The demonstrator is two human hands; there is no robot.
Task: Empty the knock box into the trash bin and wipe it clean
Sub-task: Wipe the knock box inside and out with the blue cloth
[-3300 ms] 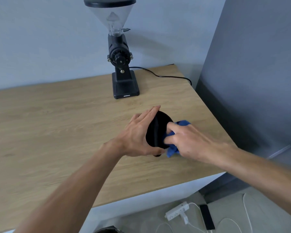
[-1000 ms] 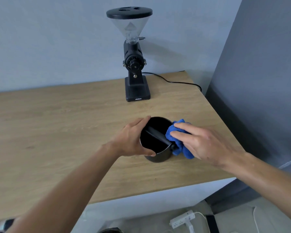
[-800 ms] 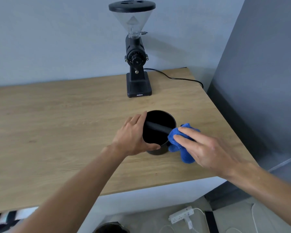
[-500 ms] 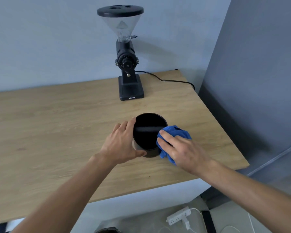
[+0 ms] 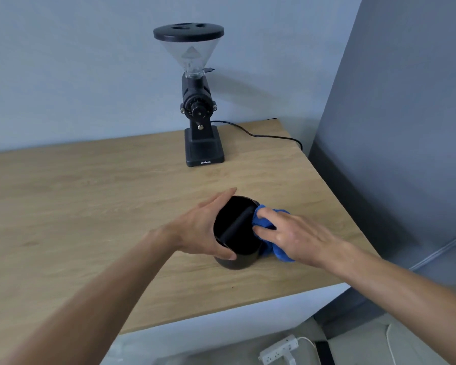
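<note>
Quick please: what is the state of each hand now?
Left hand: closed around the knock box, gripping its side.
Right hand: closed on the blue cloth, pressing it against the box's rim.

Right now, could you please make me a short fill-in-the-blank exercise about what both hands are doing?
1. The left hand steadies the black ____ on the table.
2. The right hand presses a ____ cloth against its outer side.
3. Behind them stands a coffee ____ with a clear hopper.

Missing words: knock box; blue; grinder
</note>
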